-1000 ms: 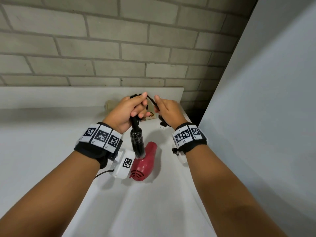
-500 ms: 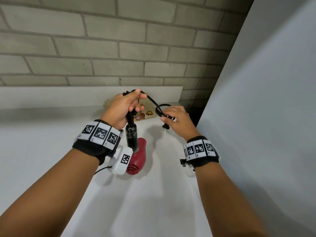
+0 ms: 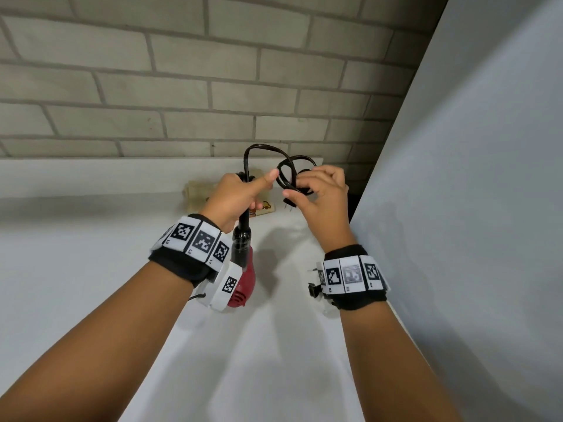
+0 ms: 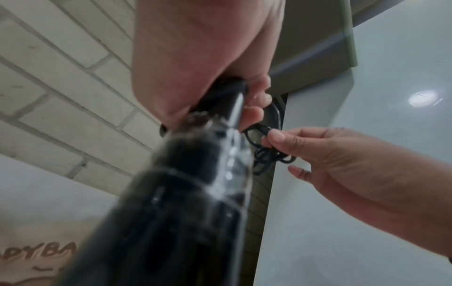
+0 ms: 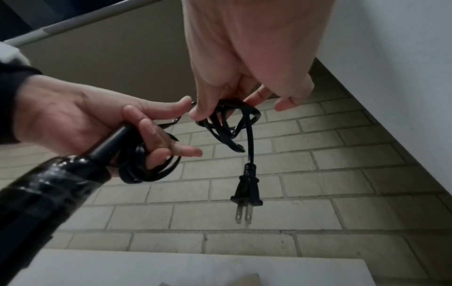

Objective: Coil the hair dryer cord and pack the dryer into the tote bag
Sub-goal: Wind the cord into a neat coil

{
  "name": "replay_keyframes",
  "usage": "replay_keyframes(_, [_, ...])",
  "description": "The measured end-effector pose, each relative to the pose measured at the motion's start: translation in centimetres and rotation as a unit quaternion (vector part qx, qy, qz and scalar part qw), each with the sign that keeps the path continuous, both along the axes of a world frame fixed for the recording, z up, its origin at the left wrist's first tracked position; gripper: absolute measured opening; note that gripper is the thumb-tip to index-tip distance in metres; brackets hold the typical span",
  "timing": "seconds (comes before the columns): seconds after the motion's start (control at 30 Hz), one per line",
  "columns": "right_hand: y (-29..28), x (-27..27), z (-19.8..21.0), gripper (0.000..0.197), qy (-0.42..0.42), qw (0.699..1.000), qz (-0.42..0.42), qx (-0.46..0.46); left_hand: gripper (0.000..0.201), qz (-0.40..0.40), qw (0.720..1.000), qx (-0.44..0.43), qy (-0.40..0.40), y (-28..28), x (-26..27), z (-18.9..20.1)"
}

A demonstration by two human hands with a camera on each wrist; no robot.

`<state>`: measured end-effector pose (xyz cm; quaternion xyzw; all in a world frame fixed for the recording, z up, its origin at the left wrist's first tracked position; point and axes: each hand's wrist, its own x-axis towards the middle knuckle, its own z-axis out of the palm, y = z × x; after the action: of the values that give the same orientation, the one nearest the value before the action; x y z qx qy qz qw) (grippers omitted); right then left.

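Hands raised side by side above the worktop (image 3: 91, 269), close together, joined by the cord. Left hand (image 3: 234, 197): fingers curled round the black handle end of the hair dryer (image 3: 245, 269), several cord loops caught under them, thumb stretched toward the right hand. Hair dryer: held off the worktop, long axis near vertical, handle uppermost, red body hanging down toward the viewer behind the left wrist band. Right hand (image 3: 323, 196): fingertips pinching a small bundle of cord (image 5: 227, 125) loops. Cord: black, one open loop arching up between the two hands. Plug (image 5: 247, 193): hangs free beneath the right hand, two prongs pointing down. Tote bag (image 3: 201, 194): beige, printed, lying on the worktop just beyond the hands, mostly hidden by them. Brick wall (image 3: 182, 86): behind the worktop. Grey panel (image 3: 472, 208): flanking on the right.
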<state>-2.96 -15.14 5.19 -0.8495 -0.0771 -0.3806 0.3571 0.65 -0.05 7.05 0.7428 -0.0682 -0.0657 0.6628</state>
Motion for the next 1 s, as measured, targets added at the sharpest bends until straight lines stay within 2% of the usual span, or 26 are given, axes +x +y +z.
replay_keyframes(0.03, [0.3,0.1,0.1,0.024,-0.005,1.000,0.004,-0.008,0.037,-0.008,1.000,-0.013,0.007,-0.1,0.0,0.0])
replay_keyframes(0.23, [2.3,0.6,-0.7,0.016,-0.043,0.997,0.015,-0.066,0.052,-0.011,0.997,-0.060,0.035,-0.9,0.7,-0.4])
replay_keyframes(0.3, [2.2,0.8,-1.2,0.017,-0.037,0.997,0.010,-0.063,0.045,-0.013,0.997,-0.064,0.043,-0.8,0.9,-0.6])
replay_keyframes(0.37, [2.0,0.6,-1.4,0.020,-0.015,0.999,0.042,-0.009,0.032,-0.010,0.997,-0.066,0.050,-0.7,0.9,-0.7])
replay_keyframes(0.43, [1.7,-0.1,-1.5,0.023,0.001,0.987,0.088,0.131,0.028,-0.019,0.996,-0.069,0.051,-0.6,1.0,-0.8])
replay_keyframes(0.5, [1.2,-0.6,-1.5,0.024,0.008,0.945,0.113,0.307,0.028,-0.038,0.995,-0.075,0.052,-0.4,0.9,-0.8])
replay_keyframes(0.53, [0.9,-0.7,-1.5,0.025,0.025,0.925,0.109,0.362,0.028,-0.045,0.994,-0.081,0.054,-0.3,0.9,-0.7])
replay_keyframes(0.57, [0.6,-0.6,-1.7,0.028,0.060,0.917,0.102,0.382,0.028,-0.052,0.993,-0.088,0.057,-0.3,0.8,-0.6])
replay_keyframes(0.67, [0.2,0.2,-2.8,0.038,0.221,0.907,0.097,0.345,0.027,-0.074,0.987,-0.123,0.073,-0.2,0.6,-0.5])
replay_keyframes(0.77, [0.2,0.3,-4.0,0.035,0.309,0.864,0.140,0.371,0.028,-0.079,0.979,-0.159,0.097,-0.1,0.8,-0.6])
replay_keyframes(0.87, [0.4,0.0,-4.4,0.022,0.284,0.828,0.200,0.441,0.031,-0.084,0.976,-0.166,0.110,-0.1,1.0,-0.8])
replay_keyframes(1.0, [0.3,0.1,-4.0,0.011,0.205,0.822,0.198,0.492,0.032,-0.086,0.979,-0.152,0.103,-0.1,1.1,-1.2])
